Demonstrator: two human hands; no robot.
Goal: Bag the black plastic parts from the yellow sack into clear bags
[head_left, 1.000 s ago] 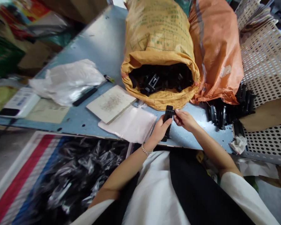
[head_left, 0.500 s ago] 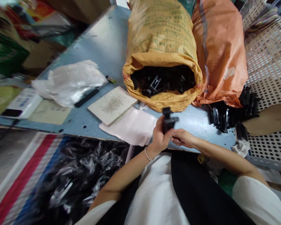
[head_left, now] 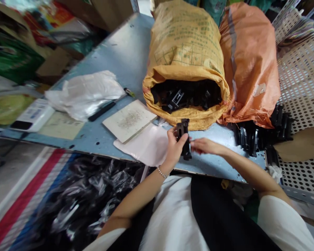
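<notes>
My left hand (head_left: pixel 174 143) is closed around a black plastic part (head_left: pixel 183 137), long and slotted, which stands nearly upright over the front of the table. Beside its right edge is my right hand (head_left: pixel 204 145), fingers drawn together and tips at or very near the part; whether they pinch something small is hidden. Just beyond the hands, a yellow woven sack (head_left: pixel 188 71) lies with its mouth toward me, full of similar black parts (head_left: pixel 176 99). More black parts (head_left: pixel 248 139) are heaped by the orange sack (head_left: pixel 251 66) on the right.
On the blue table (head_left: pixel 125 38), left of the hands, are a whitish board (head_left: pixel 129 120), a pale pink sheet (head_left: pixel 146 146), a clear plastic bag (head_left: pixel 91 90) and a white box (head_left: pixel 32 115). Black plastic-wrapped items (head_left: pixel 94 188) sit below the edge. A perforated rack (head_left: pixel 303 87) stands right.
The black part has turned more upright, showing its long slotted face. My right hand has shifted from under the left hand to the part's right side. The view has moved slightly.
</notes>
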